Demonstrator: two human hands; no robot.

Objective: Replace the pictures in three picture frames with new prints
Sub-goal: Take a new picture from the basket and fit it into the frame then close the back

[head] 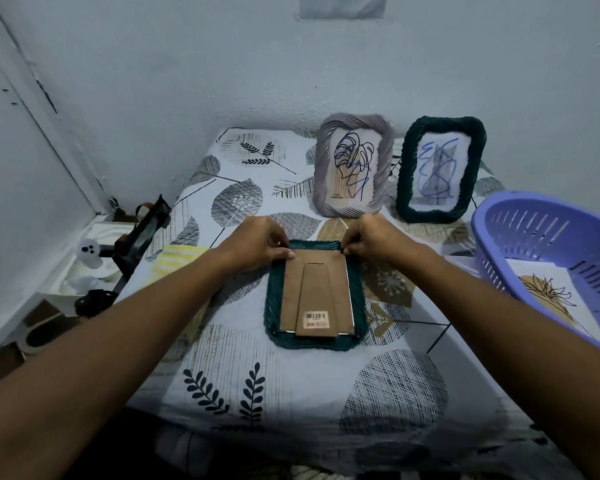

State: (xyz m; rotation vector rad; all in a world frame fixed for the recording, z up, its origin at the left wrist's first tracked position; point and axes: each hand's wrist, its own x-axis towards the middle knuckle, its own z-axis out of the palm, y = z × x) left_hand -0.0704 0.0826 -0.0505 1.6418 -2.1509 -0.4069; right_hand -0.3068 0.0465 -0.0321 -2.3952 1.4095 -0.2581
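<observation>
Face down near the middle of the counter lies the dark green frame [312, 296], its brown backing board [314, 292] up and the folded stand flat along the board. Its long axis runs from the near edge toward the far edge, straight away from the person, so the far short end is the one within both hands' reach. On the left, the left hand [257, 245] sits at the far-left corner of the board, fingers curled down onto its edge with the thumb tip on the cardboard; whether it pinches a tab there cannot be told. On the right, the right hand [374, 239] mirrors it at the far-right corner, fingertips bent onto the rim where board meets frame. Both hands are about equally near, one to each corner, so freeing or seating the board probably calls for them to work together along that far edge. Beyond stand the grey frame [352, 168] and a second dark frame [440, 173]; the purple basket [534, 237] holding a print [548, 296] sits at the right edge.
</observation>
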